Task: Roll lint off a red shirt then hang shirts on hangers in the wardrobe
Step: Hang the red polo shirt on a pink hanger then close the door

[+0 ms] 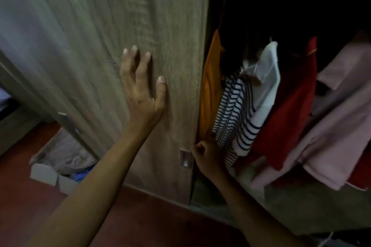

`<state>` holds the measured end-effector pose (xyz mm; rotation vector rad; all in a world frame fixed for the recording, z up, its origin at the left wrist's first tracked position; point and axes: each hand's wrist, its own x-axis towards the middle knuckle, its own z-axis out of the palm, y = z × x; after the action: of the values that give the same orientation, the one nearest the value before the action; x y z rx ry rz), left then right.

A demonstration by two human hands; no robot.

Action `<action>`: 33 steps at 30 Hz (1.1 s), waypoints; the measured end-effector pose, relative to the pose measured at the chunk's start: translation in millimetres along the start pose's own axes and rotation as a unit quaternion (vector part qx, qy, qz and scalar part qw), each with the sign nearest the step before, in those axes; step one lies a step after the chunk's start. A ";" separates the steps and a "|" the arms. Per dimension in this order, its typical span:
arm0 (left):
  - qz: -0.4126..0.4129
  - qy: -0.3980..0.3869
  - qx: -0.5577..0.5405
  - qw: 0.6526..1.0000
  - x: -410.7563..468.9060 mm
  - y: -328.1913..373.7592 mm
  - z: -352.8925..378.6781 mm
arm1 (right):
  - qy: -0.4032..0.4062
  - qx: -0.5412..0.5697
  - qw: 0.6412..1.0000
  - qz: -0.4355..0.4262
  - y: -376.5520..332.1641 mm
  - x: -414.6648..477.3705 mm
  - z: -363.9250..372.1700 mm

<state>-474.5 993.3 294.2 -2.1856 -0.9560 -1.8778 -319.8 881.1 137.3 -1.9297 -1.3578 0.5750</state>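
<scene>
A: Nearest the lens, your two bare forearms, reaching up and forward. Left hand (143,86): open, fingers spread, palm flat on the wooden wardrobe door (120,36). It grips nothing.

B: And the right?

A: Right hand (204,153) is curled into a fist at the door's edge, just beside the metal handle (185,158). You seem to be gripping the edge or the handle; which one, I cannot tell.

B: The red shirt?

A: The red shirt (289,106) hangs inside the open bay, right of both your hands, long axis running down from the rail. Between it and your right hand hang a striped shirt (234,122) and a white shirt (265,78); an orange garment (210,86) sits against the door edge, pink garments (331,126) further right.

B: Nearer hand?

A: Your right, clearly. My judgement: hanging looks done, and the door closes next.
</scene>
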 end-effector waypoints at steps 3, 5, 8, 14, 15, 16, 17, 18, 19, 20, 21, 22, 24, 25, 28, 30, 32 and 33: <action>0.028 0.002 0.003 1.000 -5.0 -23.1 4.5 | 0.001 0.053 0.995 0.085 6.7 -13.5 42.5; 0.043 0.009 0.005 0.999 -6.3 -31.4 9.7 | 0.009 0.062 0.991 0.122 5.3 -19.3 62.0; 0.047 0.015 0.008 0.999 -7.3 -40.0 17.5 | 0.060 0.042 0.984 0.161 3.8 -15.4 82.1; 0.046 0.032 0.000 0.998 -9.9 -43.2 25.6 | 0.105 -0.013 0.978 0.177 22.7 -2.8 100.6; 0.045 0.033 0.000 0.998 -10.1 -43.1 25.8 | 0.106 -0.018 0.978 0.176 23.3 -2.6 101.0; 0.044 0.031 -0.001 0.999 -10.4 -42.6 25.4 | 0.105 -0.019 0.979 0.175 22.8 -2.7 100.4; 0.045 0.030 -0.002 0.999 -10.8 -41.8 25.2 | 0.107 -0.021 0.979 0.173 23.0 -3.1 100.0; 0.045 0.028 -0.003 0.999 -11.2 -40.8 25.1 | 0.111 -0.023 0.979 0.170 22.5 -4.2 98.7; 0.044 0.025 -0.003 0.999 -12.0 -39.6 25.2 | 0.114 -0.026 0.979 0.168 23.5 -5.5 98.0; 0.043 0.021 -0.003 0.999 -12.7 -37.8 25.8 | 0.116 -0.025 0.979 0.164 23.3 -7.3 96.2; 0.043 0.017 -0.005 0.999 -13.7 -35.0 26.4 | 0.117 -0.024 0.980 0.161 23.4 -9.3 93.0; 0.043 0.012 -0.007 0.999 -14.6 -31.6 27.1 | 0.118 -0.025 0.979 0.162 25.1 -10.8 90.3; 0.048 0.003 -0.011 0.999 -16.2 -22.7 29.2 | 0.118 -0.027 0.979 0.165 28.1 -14.8 81.4; 0.052 -0.003 -0.015 0.999 -17.4 -17.1 30.6 | 0.121 -0.031 0.977 0.171 32.4 -17.0 77.1; 0.068 -0.025 -0.030 0.997 -23.3 3.2 35.9 | 0.131 -0.025 0.973 0.189 50.7 -27.0 61.1; 0.070 -0.037 -0.033 0.996 -28.0 17.5 40.0 | 0.136 -0.005 0.968 0.210 65.4 -34.6 48.1; 0.073 -0.046 -0.032 0.996 -32.2 31.4 45.2 | 0.145 0.013 0.962 0.229 79.7 -41.9 31.1; 0.078 -0.049 -0.030 0.995 -34.1 39.4 49.0 | 0.154 0.015 0.960 0.233 88.1 -46.0 21.1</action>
<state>-413.6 971.6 263.8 -2.3320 -0.7272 -1.7664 -295.7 825.9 55.5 -2.2168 -0.6965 0.4792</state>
